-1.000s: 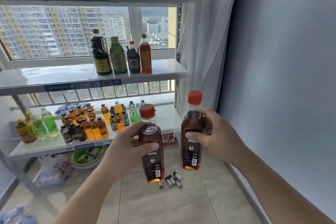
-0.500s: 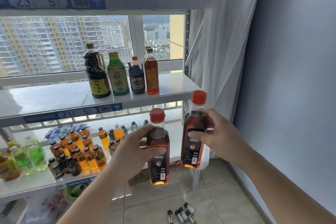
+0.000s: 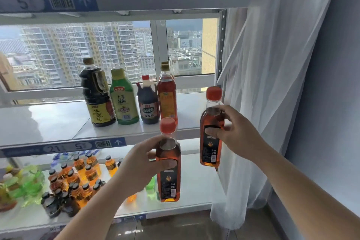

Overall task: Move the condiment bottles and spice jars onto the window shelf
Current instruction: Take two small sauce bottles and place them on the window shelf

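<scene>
Amber bottles higher, nearer window shelf

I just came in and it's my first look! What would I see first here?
Two amber, red-capped bottles jump out up front: the left hand grips the lower bottle in the middle, and the right hand holds the higher bottle beside the white curtain. Behind them, four bigger bottles stand in a row on the window shelf, with city towers outside the glass.
</scene>
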Available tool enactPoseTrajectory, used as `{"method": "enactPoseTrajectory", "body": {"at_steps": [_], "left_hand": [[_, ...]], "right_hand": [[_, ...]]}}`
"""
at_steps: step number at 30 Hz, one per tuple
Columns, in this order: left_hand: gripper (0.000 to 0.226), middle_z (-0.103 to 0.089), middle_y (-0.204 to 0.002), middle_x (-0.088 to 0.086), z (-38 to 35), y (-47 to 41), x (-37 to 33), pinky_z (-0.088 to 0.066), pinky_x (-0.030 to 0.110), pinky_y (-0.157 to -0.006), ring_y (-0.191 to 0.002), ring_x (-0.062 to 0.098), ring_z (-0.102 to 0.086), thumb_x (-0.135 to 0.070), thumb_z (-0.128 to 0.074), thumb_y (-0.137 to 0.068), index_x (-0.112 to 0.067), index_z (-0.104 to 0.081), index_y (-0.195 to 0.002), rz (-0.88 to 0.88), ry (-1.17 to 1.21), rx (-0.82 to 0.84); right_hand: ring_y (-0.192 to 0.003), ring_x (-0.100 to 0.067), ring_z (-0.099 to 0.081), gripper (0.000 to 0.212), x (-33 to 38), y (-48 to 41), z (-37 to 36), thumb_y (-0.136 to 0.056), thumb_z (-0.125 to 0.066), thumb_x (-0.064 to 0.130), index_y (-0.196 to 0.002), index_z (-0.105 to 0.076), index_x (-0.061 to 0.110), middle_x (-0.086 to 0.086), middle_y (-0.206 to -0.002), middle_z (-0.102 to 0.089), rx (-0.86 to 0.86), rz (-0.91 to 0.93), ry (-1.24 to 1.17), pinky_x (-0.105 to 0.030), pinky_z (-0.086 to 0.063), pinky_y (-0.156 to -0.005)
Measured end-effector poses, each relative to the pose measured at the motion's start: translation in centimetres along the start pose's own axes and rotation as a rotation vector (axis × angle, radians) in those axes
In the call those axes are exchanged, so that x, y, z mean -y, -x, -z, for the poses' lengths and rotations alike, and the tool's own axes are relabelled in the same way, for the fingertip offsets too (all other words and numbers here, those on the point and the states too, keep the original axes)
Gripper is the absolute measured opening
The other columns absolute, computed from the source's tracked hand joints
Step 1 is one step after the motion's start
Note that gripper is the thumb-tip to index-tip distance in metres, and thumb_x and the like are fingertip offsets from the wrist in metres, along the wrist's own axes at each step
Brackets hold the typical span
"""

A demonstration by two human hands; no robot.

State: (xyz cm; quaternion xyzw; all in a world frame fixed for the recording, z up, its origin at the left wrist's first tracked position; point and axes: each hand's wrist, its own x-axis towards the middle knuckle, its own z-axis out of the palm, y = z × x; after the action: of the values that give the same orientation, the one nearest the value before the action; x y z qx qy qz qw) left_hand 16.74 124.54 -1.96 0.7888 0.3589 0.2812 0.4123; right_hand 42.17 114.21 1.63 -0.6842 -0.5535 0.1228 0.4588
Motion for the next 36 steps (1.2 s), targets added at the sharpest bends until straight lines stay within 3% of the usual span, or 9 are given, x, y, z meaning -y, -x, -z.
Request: {"method": "enactPoseTrajectory", "body": {"at_steps": [3, 8, 12, 16, 21, 30, 36], "left_hand": [[0.055, -0.074, -0.107, -0.02, -1.0, -4.2, -0.8, -0.061, 0.041, -0.089, -0.095, 0.006, -0.072, -0.014, -0.088, -0.075, -0.047, -0.069, -0.116, -0.002, 0.015, -0.035], [0.051, -0.076, -0.108, -0.015, -2.4, -9.9, -1.2, -0.058, 0.032, -0.088, -0.094, 0.005, -0.073, -0.016, -0.087, -0.078, -0.038, -0.069, -0.12, -0.016, 0.051, -0.066], [0.054, -0.077, -0.107, -0.012, -2.9, -12.5, -1.0, -0.059, 0.023, -0.079, -0.091, 0.006, -0.074, -0.012, -0.086, -0.078, -0.033, -0.068, -0.124, -0.002, 0.061, -0.082], [0.054, -0.077, -0.107, -0.015, -2.6, -14.5, -0.5, -0.061, 0.025, -0.079, -0.092, 0.005, -0.074, -0.012, -0.086, -0.078, -0.036, -0.068, -0.123, 0.003, 0.04, -0.102], [0.053, -0.076, -0.106, -0.02, -1.7, -16.1, 0.0, -0.054, 0.013, -0.074, -0.09, -0.002, -0.071, -0.017, -0.086, -0.078, -0.042, -0.067, -0.122, 0.003, 0.003, -0.108], [0.056, -0.076, -0.105, -0.019, 0.7, -18.0, 1.5, -0.061, 0.037, -0.089, -0.095, 0.005, -0.072, -0.02, -0.087, -0.077, -0.043, -0.066, -0.123, 0.03, -0.041, -0.077], [0.053, -0.077, -0.104, -0.02, 2.0, -18.4, 2.8, -0.06, 0.042, -0.092, -0.095, 0.004, -0.072, -0.021, -0.087, -0.077, -0.043, -0.066, -0.121, 0.028, -0.063, -0.059]], "right_hand": [[-0.102, -0.019, -0.072, 0.053, -2.3, -5.3, 0.9, -0.089, -0.08, 0.021, -0.13, -0.051, 0.036, 0.019, -0.12, -0.063, 0.03, 0.013, -0.033, -0.037, -0.056, -0.097], [-0.093, -0.015, -0.073, 0.051, -5.5, -12.7, 1.1, -0.085, -0.082, 0.016, -0.125, -0.056, 0.033, 0.008, -0.12, -0.067, 0.049, 0.004, -0.101, -0.039, -0.057, -0.091], [-0.1, -0.011, -0.069, 0.053, -7.2, -17.1, 0.0, -0.084, -0.084, 0.012, -0.125, -0.058, 0.033, 0.008, -0.116, -0.066, 0.065, 0.017, -0.132, -0.049, -0.057, -0.097], [-0.109, -0.023, -0.067, 0.049, -8.2, -20.5, -1.3, -0.085, -0.082, 0.012, -0.121, -0.057, 0.034, 0.015, -0.111, -0.065, 0.066, 0.031, -0.139, -0.052, -0.054, -0.1], [-0.109, -0.027, -0.066, 0.05, -8.4, -23.9, -3.2, -0.088, -0.079, 0.016, -0.13, -0.055, 0.029, 0.006, -0.114, -0.064, 0.086, 0.012, -0.129, -0.05, -0.052, -0.101], [-0.114, -0.028, -0.063, 0.053, -8.5, -29.2, -6.1, -0.092, -0.074, 0.021, -0.14, -0.051, 0.026, -0.003, -0.127, -0.063, 0.137, -0.008, -0.115, -0.049, -0.052, -0.1], [-0.115, -0.028, -0.064, 0.047, -9.2, -31.2, -7.1, -0.095, -0.07, 0.018, -0.135, -0.05, 0.031, 0.0, -0.127, -0.063, 0.164, -0.044, -0.168, -0.056, -0.05, -0.103]]}}
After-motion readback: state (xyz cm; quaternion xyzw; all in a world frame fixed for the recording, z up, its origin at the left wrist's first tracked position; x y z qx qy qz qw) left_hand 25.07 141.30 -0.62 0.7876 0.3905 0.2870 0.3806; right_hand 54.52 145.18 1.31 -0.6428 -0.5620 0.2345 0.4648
